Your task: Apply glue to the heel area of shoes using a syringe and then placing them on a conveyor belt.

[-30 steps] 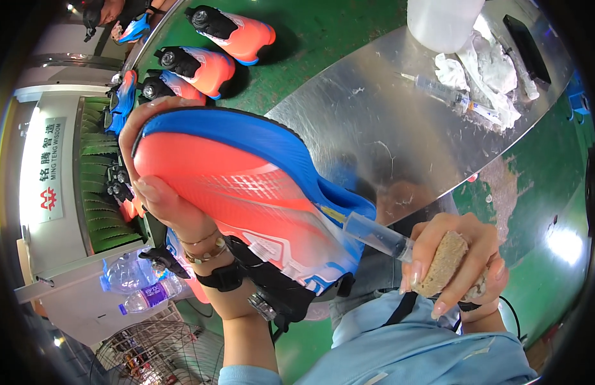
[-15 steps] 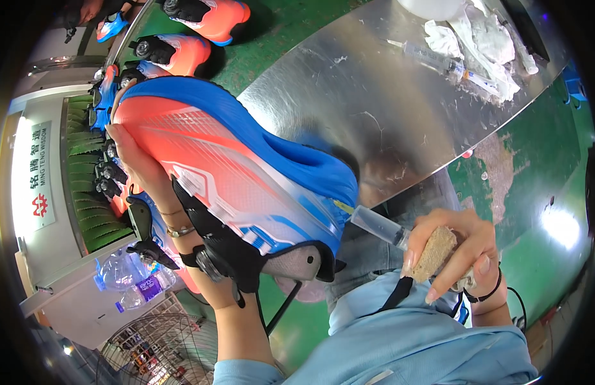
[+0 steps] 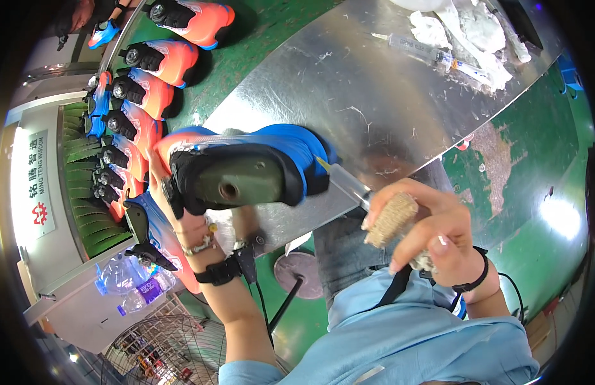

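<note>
A blue and coral shoe (image 3: 288, 142) is held in the air above the near edge of a metal-topped bench (image 3: 297, 70), its opening facing the viewer, its heel to the right. A dark green form (image 3: 252, 176) with a round hole is seated inside, so the shoe is likely firm and rather heavy; its smooth upper may slip, and a sure hold is best taken around the forefoot. By the left hand (image 3: 160, 186), partly hidden, the toe end is gripped. In the right hand (image 3: 439, 224), a grip is clamped on a clear syringe (image 3: 351, 185), probably light, and a rough tan block (image 3: 392, 220). The yellowish syringe tip is pointed at the heel; whether contact is made cannot be told. Farther off, another syringe (image 3: 410, 46) is laid beside crumpled white cloths (image 3: 432, 31), and similar shoes (image 3: 161, 59) are lined up leftward.
</note>
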{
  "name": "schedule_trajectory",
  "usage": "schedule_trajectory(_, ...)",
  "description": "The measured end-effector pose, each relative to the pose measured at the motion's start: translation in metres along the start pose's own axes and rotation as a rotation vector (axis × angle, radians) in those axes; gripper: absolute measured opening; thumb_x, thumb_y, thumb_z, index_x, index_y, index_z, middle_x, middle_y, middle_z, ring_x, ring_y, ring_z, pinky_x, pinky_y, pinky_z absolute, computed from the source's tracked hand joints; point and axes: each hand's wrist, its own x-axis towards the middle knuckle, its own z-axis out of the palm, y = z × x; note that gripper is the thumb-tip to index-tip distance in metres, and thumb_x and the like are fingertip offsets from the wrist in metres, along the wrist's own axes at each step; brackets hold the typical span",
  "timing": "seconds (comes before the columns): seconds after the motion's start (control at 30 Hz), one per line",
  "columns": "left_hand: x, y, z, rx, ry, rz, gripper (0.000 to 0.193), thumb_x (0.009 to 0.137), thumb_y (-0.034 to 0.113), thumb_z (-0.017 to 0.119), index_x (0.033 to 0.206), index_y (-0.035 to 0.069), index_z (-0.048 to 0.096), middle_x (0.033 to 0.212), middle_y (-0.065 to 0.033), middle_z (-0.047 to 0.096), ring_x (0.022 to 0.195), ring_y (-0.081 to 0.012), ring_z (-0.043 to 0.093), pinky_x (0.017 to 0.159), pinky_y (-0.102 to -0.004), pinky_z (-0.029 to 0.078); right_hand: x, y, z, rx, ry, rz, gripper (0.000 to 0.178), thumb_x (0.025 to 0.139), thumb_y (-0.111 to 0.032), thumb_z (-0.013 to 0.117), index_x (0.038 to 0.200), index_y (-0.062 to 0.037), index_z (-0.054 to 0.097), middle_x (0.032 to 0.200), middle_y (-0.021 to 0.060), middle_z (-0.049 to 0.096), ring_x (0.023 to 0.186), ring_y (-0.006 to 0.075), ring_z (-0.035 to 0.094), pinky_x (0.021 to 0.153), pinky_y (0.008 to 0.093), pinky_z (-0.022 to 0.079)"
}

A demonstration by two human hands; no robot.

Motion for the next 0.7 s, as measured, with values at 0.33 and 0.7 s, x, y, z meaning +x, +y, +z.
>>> schedule_trajectory(0.33,-0.154,0.074,-0.005,-0.155,0.328,-0.604,0.027,0.099,0.025,0.049,0.103,0.0,0.06,0.087,-0.0026,0.065,0.072,-0.0082,0.062,0.059,-0.0212,0.051,0.013,0.009,0.017,0.0,0.055,-0.045,0.043,0.092,-0.024,0.043,0.064,-0.0007,0.065,0.096,0.0268,0.06,0.077,0.026,0.061,0.068,0.0333,0.047)
schedule_trajectory(0.7,-0.23,0.083,0.054,-0.622,-0.072,-0.868,0.043,0.081,0.017,0.071,0.112,-0.007,0.054,0.105,-0.0123,0.065,0.095,-0.0185,0.064,0.087,-0.0326,0.05,-0.007,-0.003,0.035,0.1,0.109,0.06,0.047,0.096,-0.019,0.04,0.063,0.0032,0.065,0.096,0.0252,0.062,0.086,0.0261,0.06,0.075,0.0326,0.046)
